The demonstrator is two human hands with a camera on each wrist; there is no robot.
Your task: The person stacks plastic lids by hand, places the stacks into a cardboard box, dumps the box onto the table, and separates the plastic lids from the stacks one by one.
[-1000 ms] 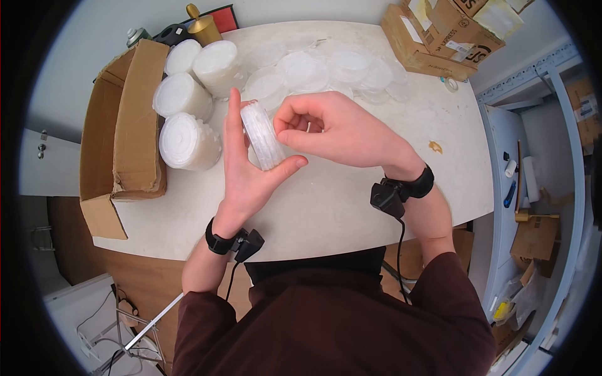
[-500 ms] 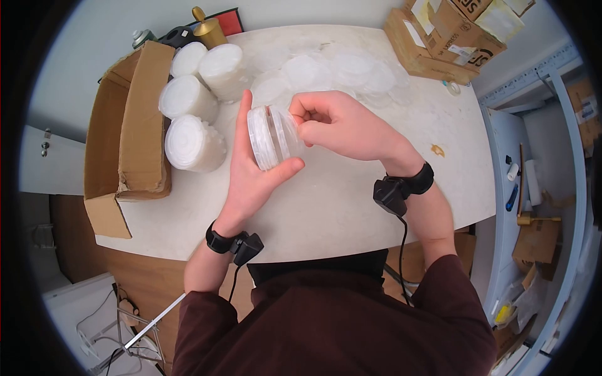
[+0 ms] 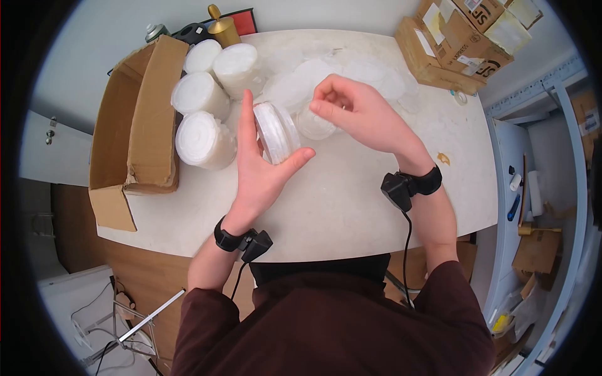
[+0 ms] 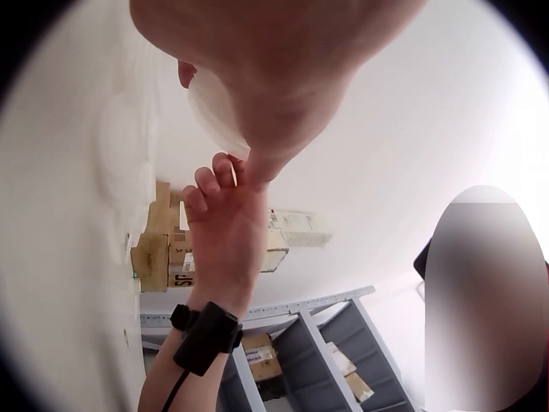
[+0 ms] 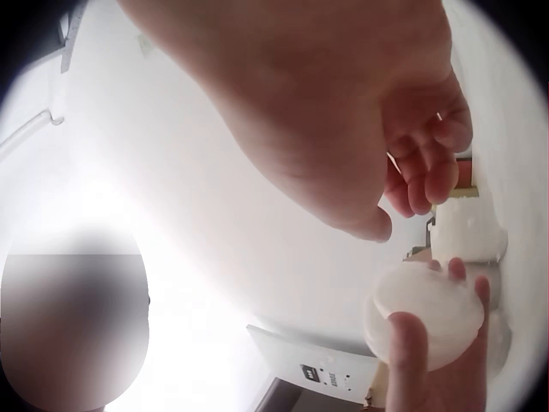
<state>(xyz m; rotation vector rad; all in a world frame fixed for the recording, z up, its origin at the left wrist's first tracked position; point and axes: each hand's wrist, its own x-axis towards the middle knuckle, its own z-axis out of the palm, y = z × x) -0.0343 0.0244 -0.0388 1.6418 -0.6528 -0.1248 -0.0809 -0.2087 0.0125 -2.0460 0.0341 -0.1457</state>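
In the head view, my left hand (image 3: pixel 263 163) holds a thick stack of clear round plastic lids (image 3: pixel 281 133) on edge, fingers behind and thumb in front. The right wrist view shows the front lid (image 5: pixel 433 309) face-on, with the left thumb over it. My right hand (image 3: pixel 357 113) is to the right of the stack, fingers curled. One translucent lid (image 3: pixel 315 125) shows right below its fingertips; I cannot tell whether they pinch it. More loose lids (image 3: pixel 295 88) lie spread over the back of the table.
Several tall stacks of lids (image 3: pixel 204 141) stand at the left, beside an open cardboard box (image 3: pixel 150 119). A brass-coloured pot (image 3: pixel 222 30) is behind them. Cardboard parcels (image 3: pixel 467 53) sit at the back right, near a tape roll (image 3: pixel 461 98). Shelving (image 3: pixel 533 150) stands beyond the table's right edge.
A single lid has come apart from the left hand's stack and now shows under the right fingertips. The right hand has moved away to the right; the left hand still holds the stack.
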